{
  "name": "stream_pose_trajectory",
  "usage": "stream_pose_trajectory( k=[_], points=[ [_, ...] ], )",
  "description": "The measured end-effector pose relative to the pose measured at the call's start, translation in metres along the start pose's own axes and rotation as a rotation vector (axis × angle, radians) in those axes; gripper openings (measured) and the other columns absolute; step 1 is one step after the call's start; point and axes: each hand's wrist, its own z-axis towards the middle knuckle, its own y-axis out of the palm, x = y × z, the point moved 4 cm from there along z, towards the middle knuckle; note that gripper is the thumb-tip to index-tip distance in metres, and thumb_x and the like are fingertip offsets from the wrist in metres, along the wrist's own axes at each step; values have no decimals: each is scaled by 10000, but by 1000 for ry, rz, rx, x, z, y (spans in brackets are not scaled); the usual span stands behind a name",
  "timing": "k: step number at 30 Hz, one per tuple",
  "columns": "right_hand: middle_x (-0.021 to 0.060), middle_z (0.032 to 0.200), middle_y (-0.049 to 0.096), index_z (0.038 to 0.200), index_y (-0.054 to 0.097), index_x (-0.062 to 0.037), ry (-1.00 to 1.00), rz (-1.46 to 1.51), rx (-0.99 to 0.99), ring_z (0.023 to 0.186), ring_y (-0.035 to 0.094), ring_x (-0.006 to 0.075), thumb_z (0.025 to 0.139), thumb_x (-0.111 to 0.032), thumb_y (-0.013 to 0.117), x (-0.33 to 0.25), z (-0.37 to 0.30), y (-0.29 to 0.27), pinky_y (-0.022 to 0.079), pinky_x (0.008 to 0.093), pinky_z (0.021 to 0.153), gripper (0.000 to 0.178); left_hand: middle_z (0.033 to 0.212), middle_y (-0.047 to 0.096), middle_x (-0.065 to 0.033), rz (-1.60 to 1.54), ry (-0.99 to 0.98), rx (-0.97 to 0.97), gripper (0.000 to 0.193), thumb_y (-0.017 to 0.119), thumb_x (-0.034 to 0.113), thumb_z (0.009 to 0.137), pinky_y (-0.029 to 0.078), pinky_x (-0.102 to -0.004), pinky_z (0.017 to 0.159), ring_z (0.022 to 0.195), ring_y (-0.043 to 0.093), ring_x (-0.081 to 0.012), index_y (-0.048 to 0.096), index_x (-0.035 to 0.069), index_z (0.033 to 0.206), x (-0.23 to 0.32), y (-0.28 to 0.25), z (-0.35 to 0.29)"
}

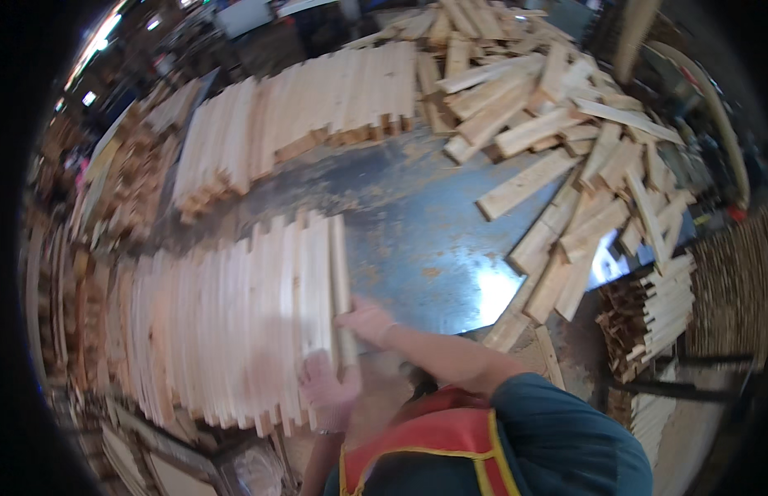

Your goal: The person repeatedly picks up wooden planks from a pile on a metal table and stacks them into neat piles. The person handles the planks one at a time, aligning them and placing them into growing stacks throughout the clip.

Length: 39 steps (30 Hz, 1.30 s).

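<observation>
Pale wooden boards (227,322) lie side by side in a wide row in front of me, their near ends uneven. At the row's right edge a wooden board (340,264) stands on its narrow side against the others. My right hand (369,321) grips this board from the right, its fingers closed at the edge. Close to the near ends, my left hand (327,387) rests on the boards, fingers stretched out and thumb apart. Slight blur softens both hands.
The boards lie on a dark metal table (417,248) dusted with sawdust. Farther back is a second row of boards (318,99). A loose heap of boards (566,140) covers the right side, some overhanging the edge. Stacked slats (665,314) stand at the lower right.
</observation>
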Motion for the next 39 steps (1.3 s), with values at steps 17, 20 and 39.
stream_pose_trajectory(
  k=[17, 20, 39],
  points=[
    [-28, 779, 523, 995, 620, -143, -175, 875, 1406, 600, 477, 100, 967, -158, 687, 239, -224, -527, 379, 274, 504, 74, 1510, 544, -242, -447, 479, -515, 780, 761, 402, 855, 425, -479, 1173, 1418, 504, -397, 524, 44, 1505, 291, 81, 129],
    [-14, 780, 542, 1009, 629, -136, -37, 966, 1249, 561, 497, 117, 959, -185, 702, 278, -223, -569, 374, 286, 456, 102, 1467, 595, -233, -397, 466, -730, 761, 716, 448, 912, 443, -472, 1151, 1395, 537, -403, 497, 58, 1528, 397, 120, 158],
    [99, 1023, 683, 1290, 576, -58, 80, 1220, 480, 928, 692, 260, 906, -161, 771, 137, -170, -299, 594, 429, 762, 442, 859, 688, -168, -864, -159, -739, 302, 761, 259, 852, 532, -404, 720, 782, 666, -215, 741, 8, 1019, 166, -2, 49]
  ],
)
